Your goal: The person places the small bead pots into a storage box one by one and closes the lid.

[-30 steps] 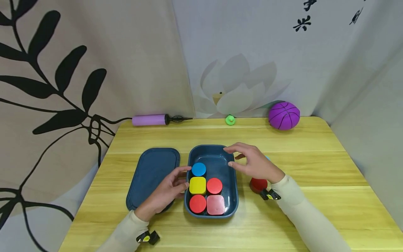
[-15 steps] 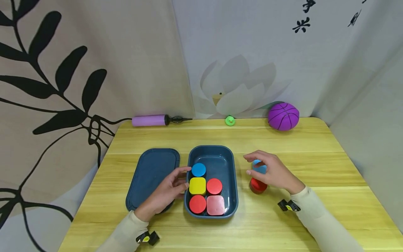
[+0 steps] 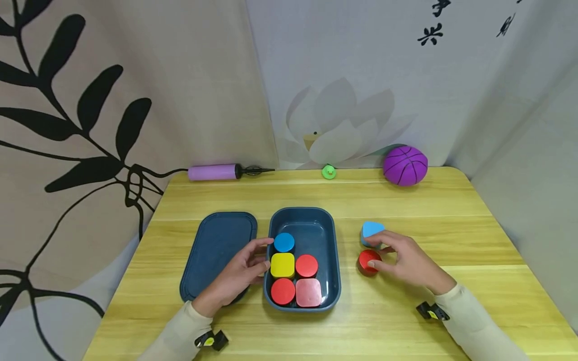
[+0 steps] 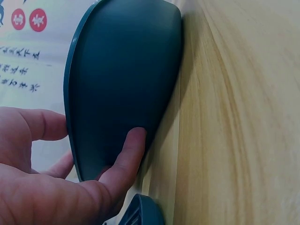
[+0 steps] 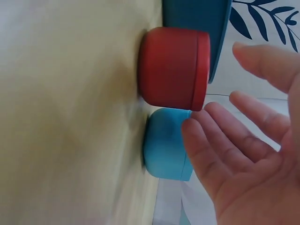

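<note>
A dark blue box (image 3: 331, 296) holds several small lidded tins: a blue round tin (image 3: 284, 242), a yellow square tin (image 3: 282, 265), two red round tins (image 3: 306, 266) and a pink square tin (image 3: 309, 293). At its left wall my left hand (image 3: 239, 273) touches the outside and rim with loosely extended fingers. To the right, another red round tin (image 3: 367, 263) and a light blue three-sided tin (image 3: 372, 229) stand on the table. My right hand (image 3: 408, 260) hovers over these two, fingers spread and nothing held. In the right wrist view its fingertips (image 5: 190, 127) are beside the blue tin (image 5: 165, 143).
A dark blue lid (image 3: 217, 245) lies left of the box, partly behind the left hand. Along the back edge of the wooden table (image 3: 316, 341) are a purple pump (image 3: 214, 172), a small green duck (image 3: 329, 172) and a purple ball (image 3: 405, 166).
My right hand has moved right and toward me, from the box's right rim to the two loose tins, uncovering them. The left hand has stayed at the box.
</note>
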The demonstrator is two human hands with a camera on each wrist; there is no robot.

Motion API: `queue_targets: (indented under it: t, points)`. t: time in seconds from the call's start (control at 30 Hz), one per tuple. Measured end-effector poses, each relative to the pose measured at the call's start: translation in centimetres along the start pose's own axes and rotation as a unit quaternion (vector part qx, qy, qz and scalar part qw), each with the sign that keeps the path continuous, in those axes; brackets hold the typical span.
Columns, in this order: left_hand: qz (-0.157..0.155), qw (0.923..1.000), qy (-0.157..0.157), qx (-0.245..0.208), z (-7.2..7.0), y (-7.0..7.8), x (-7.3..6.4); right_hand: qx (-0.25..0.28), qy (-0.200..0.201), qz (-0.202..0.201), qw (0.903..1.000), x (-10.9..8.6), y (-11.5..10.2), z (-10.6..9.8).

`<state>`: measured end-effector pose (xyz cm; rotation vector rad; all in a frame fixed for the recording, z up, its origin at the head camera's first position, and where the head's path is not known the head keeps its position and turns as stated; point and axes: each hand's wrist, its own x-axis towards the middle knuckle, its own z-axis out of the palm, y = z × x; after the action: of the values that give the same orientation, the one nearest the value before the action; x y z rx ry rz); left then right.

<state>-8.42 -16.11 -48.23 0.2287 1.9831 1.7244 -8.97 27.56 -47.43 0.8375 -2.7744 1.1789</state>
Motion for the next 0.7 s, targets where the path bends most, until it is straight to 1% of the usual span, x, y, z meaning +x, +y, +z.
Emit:
queue_targets:
  t: [0.1,0.27,0.37,0.5,0.7]
  points:
    - [0.0,1.0,0.002,0.0,-0.09,0.05,-0.01,-0.004,-0.016,0.009,0.9998,-0.24,0.07,0.18]
    - [-0.003,1.0,0.002,-0.002,-0.08,0.02,-0.07,-0.017,-0.053,0.034,0.9978,-0.42,0.03,0.45]
    - [-0.005,1.0,0.004,-0.001,-0.02,0.06,-0.13,-0.033,-0.068,0.037,0.9965,-0.42,0.06,0.56]
    - [-0.003,1.0,0.002,0.002,-0.08,0.09,-0.19,-0.048,-0.077,0.032,0.9954,-0.34,0.14,0.62]
    - [-0.004,1.0,-0.002,0.002,-0.1,0.08,-0.09,-0.048,-0.075,0.031,0.9955,-0.26,0.16,0.57]
